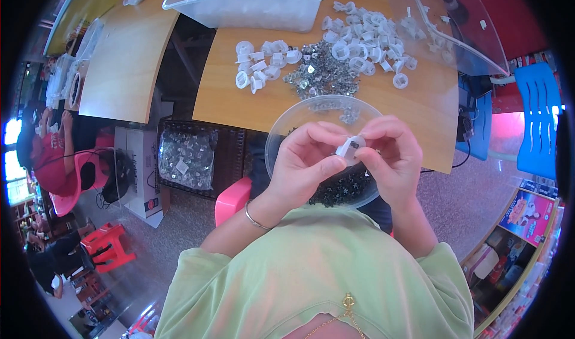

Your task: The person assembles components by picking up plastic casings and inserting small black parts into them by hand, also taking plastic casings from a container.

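My left hand (305, 159) and my right hand (389, 159) meet over a clear round plastic dish (281, 129) on my lap, and together they pinch one small white plastic cap (350, 147) with a dark piece at its mouth. Dark small metal pieces (341, 192) lie in the dish under my fingers. On the wooden table (251, 108) ahead lie a pile of small shiny metal pieces (320, 75) and two heaps of white plastic caps (368, 39), the smaller one (260, 63) to the left.
A clear bin (251, 6) of white parts stands at the table's far edge, a clear lid (473, 33) at the right. A bag of metal pieces (187, 156) sits in a black crate below. A blue chair (539, 117) is right; people sit at left.
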Demonstrator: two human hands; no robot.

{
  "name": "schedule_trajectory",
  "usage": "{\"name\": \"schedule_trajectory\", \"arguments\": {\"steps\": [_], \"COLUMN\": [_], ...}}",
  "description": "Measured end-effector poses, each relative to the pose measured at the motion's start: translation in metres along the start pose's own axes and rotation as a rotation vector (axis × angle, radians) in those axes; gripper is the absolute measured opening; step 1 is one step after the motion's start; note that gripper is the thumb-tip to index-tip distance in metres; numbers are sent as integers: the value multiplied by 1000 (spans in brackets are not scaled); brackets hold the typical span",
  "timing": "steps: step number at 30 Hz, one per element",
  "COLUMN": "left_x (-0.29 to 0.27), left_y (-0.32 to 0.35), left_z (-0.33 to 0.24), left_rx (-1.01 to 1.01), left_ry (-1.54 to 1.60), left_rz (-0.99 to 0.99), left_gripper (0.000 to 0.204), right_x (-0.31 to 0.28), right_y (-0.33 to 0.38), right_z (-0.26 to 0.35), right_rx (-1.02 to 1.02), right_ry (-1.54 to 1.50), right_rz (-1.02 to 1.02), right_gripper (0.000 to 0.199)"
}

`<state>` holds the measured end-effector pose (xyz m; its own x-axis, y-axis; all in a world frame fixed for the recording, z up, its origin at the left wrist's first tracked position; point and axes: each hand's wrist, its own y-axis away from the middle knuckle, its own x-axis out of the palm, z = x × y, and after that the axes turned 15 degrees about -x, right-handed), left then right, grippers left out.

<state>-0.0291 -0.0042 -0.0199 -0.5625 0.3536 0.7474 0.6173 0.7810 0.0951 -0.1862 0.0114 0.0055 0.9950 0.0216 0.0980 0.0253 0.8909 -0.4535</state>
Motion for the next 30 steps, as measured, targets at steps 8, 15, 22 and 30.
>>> {"name": "schedule_trajectory", "arguments": {"steps": [8, 15, 22, 30], "left_x": [5, 5, 6, 6], "left_y": [0, 1, 1, 2], "left_z": [-1, 1, 0, -3], "left_rx": [12, -15, -33, -14], "left_ry": [36, 92, 96, 51], "left_rz": [-82, -150, -157, -199], "left_gripper": [20, 20, 19, 16], "right_x": [4, 7, 7, 7], "right_y": [-3, -4, -4, -2], "right_z": [4, 1, 1, -4], "right_rx": [78, 113, 152, 24], "right_ry": [51, 26, 14, 157], "right_rz": [-66, -95, -104, -50], "right_gripper": [16, 14, 14, 21]}}
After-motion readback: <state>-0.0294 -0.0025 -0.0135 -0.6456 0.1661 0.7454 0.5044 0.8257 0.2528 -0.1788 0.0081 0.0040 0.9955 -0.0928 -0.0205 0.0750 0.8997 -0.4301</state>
